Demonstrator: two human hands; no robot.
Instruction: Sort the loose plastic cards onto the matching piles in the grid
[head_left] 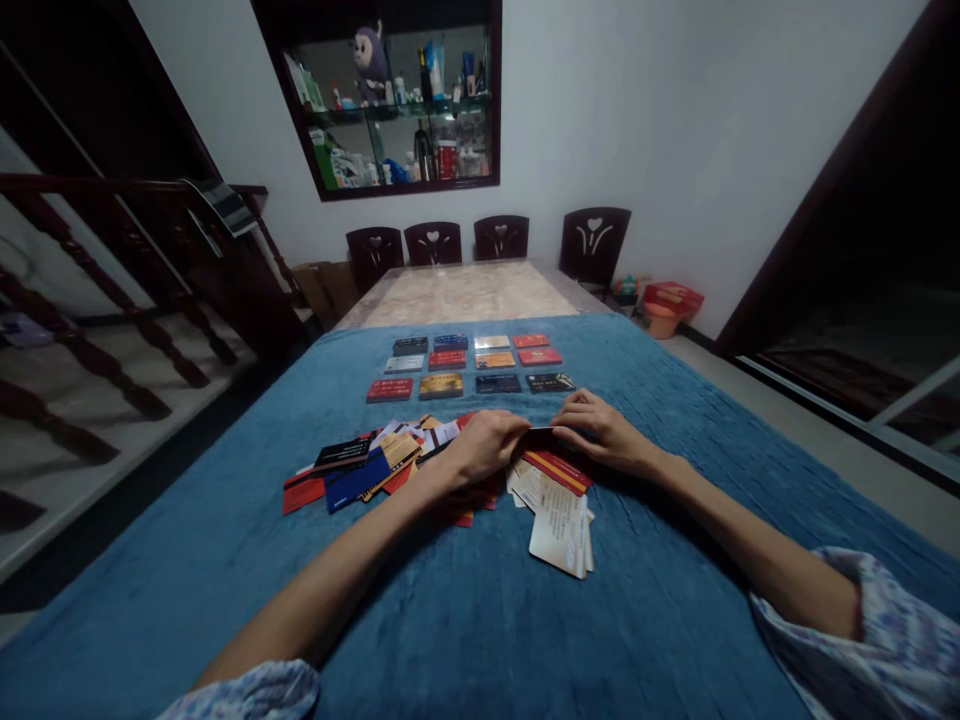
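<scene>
Between my left hand [489,440] and my right hand [596,432] is a thin card [541,430], seen nearly edge-on. Both hands are closed, pinching its opposite ends just above the loose pile. Under and beside my left hand lies a jumble of cards, with a blue card [351,487], a black card [342,454] and a red card [303,492] on its left side. Below my right hand are a red and yellow card [559,470] and several cream cards [559,530], fanned over each other. My left hand and forearm hide part of the pile.
Beyond my hands, neat card stacks stand in three rows, among them a gold stack [441,385] and a black stack [550,382]. A blue cloth [225,590] covers the near table; its far end shows a marble-patterned top [465,290]. Dark chairs [595,240] stand behind it.
</scene>
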